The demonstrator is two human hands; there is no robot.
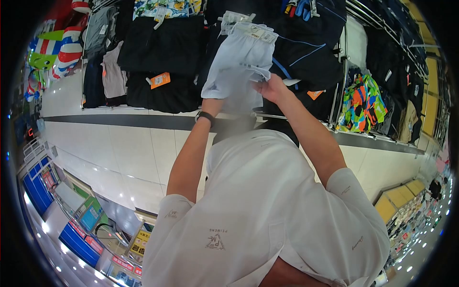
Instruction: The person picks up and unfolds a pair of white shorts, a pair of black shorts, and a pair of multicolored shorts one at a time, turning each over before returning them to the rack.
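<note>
A pair of pale, light-blue shorts (pixel 234 57) is spread in front of me with its waistband at the far end. A clear plastic hanger (pixel 236 20) shows at the waistband. My right hand (pixel 271 89) is closed on the hem of the right leg, fingers pinching the cloth. My left hand (pixel 212 104), with a dark band at the wrist, is at the left leg's hem; the fabric covers its fingers. Folded black garments (pixel 160 45) lie beside and beneath the shorts. The middle of the shorts is blurred.
A metal display rack (pixel 337 91) carries the clothes. Orange tags (pixel 160 80) hang on black garments. Bright patterned shorts (pixel 363 105) hang at right, a pale pink garment (pixel 114 67) at left. Inflatable toys (pixel 67 52) stand far left. Pale floor tiles (pixel 129 143) run below the rack.
</note>
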